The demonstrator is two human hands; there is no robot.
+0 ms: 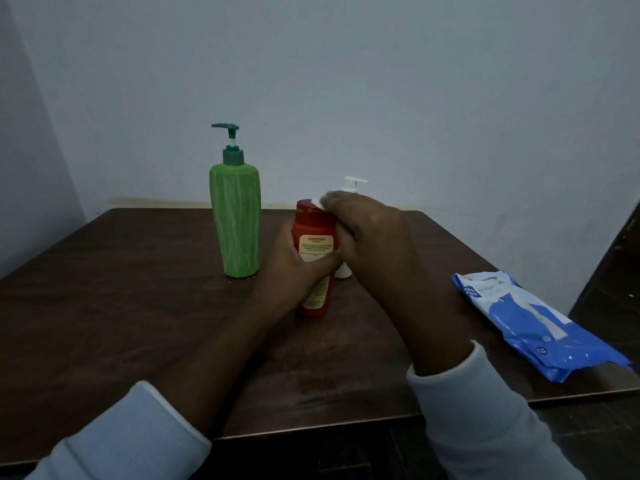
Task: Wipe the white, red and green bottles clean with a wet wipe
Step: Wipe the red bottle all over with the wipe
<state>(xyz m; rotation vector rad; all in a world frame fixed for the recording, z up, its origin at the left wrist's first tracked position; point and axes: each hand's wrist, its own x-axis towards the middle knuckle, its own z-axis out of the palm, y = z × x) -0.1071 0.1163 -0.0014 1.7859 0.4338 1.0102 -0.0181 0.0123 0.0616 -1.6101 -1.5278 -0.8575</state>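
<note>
Illumination is recorded as dim and even, with a cool blue-grey cast laid over the wall. Shadows are soft: only a faint one is noted on the table at the foot of the green bottle. The left hand and right hand are rendered dark; the wet wipe is registered as a small pale spot. A weak sheen is observed on the blue packet and the red bottle, whose label heading is legible while the finer print is blurred. The table edges are bowed by wide-angle distortion, and the sleeves are stretched and soft.
</note>
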